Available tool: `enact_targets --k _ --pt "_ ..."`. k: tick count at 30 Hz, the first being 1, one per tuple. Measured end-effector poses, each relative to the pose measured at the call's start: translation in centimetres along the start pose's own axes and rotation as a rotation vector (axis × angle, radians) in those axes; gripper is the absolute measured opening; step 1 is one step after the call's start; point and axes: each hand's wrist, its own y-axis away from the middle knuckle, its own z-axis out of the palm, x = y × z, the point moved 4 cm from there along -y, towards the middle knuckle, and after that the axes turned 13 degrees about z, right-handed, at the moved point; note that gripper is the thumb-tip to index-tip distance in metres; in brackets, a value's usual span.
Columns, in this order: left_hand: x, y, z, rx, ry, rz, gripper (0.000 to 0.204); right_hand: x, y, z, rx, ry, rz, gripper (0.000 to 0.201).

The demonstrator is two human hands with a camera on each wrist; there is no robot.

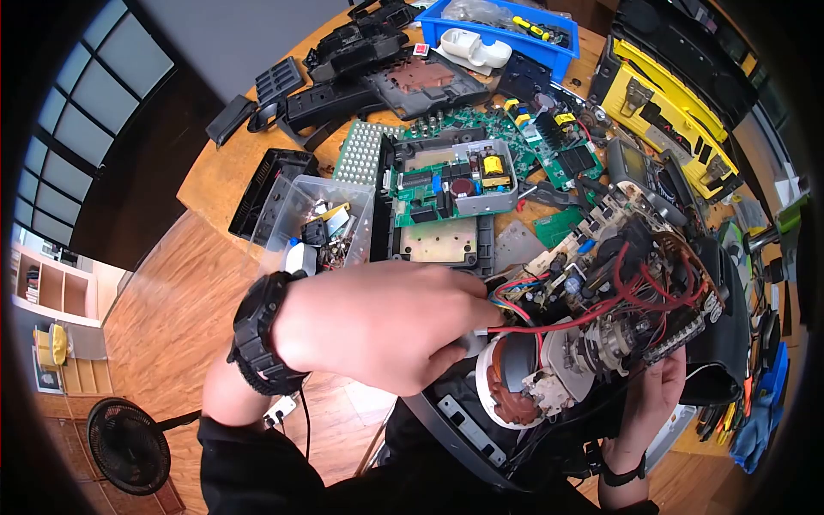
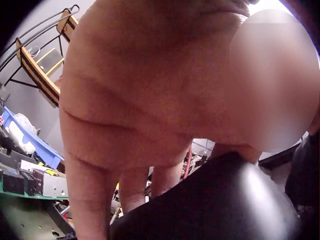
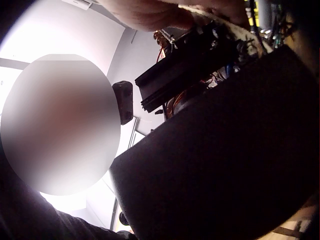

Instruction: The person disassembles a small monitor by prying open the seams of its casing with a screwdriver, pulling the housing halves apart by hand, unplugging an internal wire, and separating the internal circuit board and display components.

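Note:
My left hand [image 1: 369, 322] reaches over the dark casing of an opened picture-tube set, fingers bent downward. Its thumb and index finger pinch the near end of a thick red cable [image 1: 558, 327]; the palm hides the other fingertips. In the left wrist view, a smooth dark curved surface [image 2: 210, 200] lies between the fingers [image 2: 167, 177] and the camera. My right hand [image 1: 659, 382] grips the near edge of the set's circuit board [image 1: 571, 279], beside a ribbed black heat sink [image 3: 175, 75]. Between the hands sits the tube's neck with its copper coil [image 1: 511, 386].
A clear plastic bin [image 1: 330, 227] of small parts stands beyond my left hand. Green circuit boards [image 1: 421, 202] cover the table's middle. Behind them are a blue crate [image 1: 506, 39], a yellow-and-black toolbox [image 1: 665, 120] and black plastic housings [image 1: 360, 56]. A multimeter [image 1: 639, 167] lies right.

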Motion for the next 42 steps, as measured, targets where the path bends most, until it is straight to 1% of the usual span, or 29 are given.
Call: enact_targets --k 2,4,5,6,7,8,10,13,17,23,25,26,28,31,34,35,36,38,39,41,42 --pt "0.0 -0.2 -0.2 -0.027 -0.032 -0.002 0.038 -0.1 -0.1 0.0 0.01 0.015 0.003 0.045" --pt "0.2 -0.3 -0.2 -0.055 -0.064 -0.007 0.038 -0.1 -0.3 0.1 -0.024 0.027 0.005 0.044" --pt "0.5 -0.4 -0.2 -0.095 -0.131 -0.024 0.038 -0.2 -0.5 0.6 -0.026 0.028 0.007 0.044" --pt "0.7 -0.4 -0.2 -0.137 -0.196 -0.04 0.038 -0.4 -0.6 1.1 0.061 0.056 0.009 0.044" --pt "1.2 -0.5 -0.3 -0.149 -0.287 0.007 0.033 -0.5 -0.5 1.2 0.149 0.084 0.011 0.044" --pt "1.5 -0.5 -0.2 -0.149 -0.285 0.007 0.033 -0.4 -0.5 1.0 0.149 0.085 0.013 0.044" --pt "2.3 -0.5 -0.2 -0.101 -0.439 0.095 0.027 -0.2 -0.3 0.4 0.167 0.101 0.022 0.042" --pt "2.5 -0.5 -0.3 -0.114 -0.47 0.111 0.024 -0.2 -0.2 0.5 0.189 0.1 0.016 0.039" --pt "2.2 -0.4 -0.5 -0.09 -0.413 0.124 0.023 -0.2 -0.3 0.5 0.16 0.07 0.01 0.039" --pt "1.9 -0.6 -0.4 -0.117 -0.39 0.113 0.022 0.1 -0.2 0.1 0.127 0.054 0.035 0.038" --pt "2.0 -0.6 -0.5 -0.07 -0.394 0.148 0.02 0.1 -0.3 -0.4 0.051 0.069 0.041 0.043" --pt "2.0 -0.8 -0.5 -0.07 -0.392 0.148 0.02 0.2 -0.4 -0.5 0.052 0.07 0.043 0.043" --pt "2.0 -1.0 -0.7 -0.125 -0.412 0.107 0.023 0.2 -0.5 -0.5 0.014 0.041 0.041 0.045" --pt "2.2 -0.9 -1.5 -0.16 -0.36 0.096 0.029 0.2 -0.8 -0.3 0.038 0.048 0.052 0.046" --pt "2.2 -1.1 -1.3 -0.126 -0.381 0.134 0.034 0.2 -0.9 -0.1 0.063 0.022 0.045 0.047" --pt "2.5 -1.4 -1.6 -0.199 -0.395 0.085 0.033 0.2 -0.9 -0.2 0.064 0.022 0.045 0.047" --pt "2.5 -1.4 -1.5 -0.2 -0.394 0.085 0.033 0.2 -0.9 -0.2 0.048 0.031 0.045 0.046" --pt "2.3 -1.4 -1.4 -0.151 -0.403 0.109 0.033 0.2 -0.9 -0.2 0.033 0.039 0.047 0.046" --pt "2.2 -1.3 -1.3 -0.153 -0.403 0.109 0.033 0.2 -0.8 -0.1 0.037 0.041 0.046 0.046" --pt "2.3 -1.0 -1.3 -0.089 -0.409 0.139 0.031 0.2 -0.8 -0.1 0.042 0.044 0.043 0.046" --pt "2.3 -1.1 -1.2 -0.089 -0.409 0.14 0.031 0.2 -0.8 -0.2 0.047 0.051 0.045 0.045"
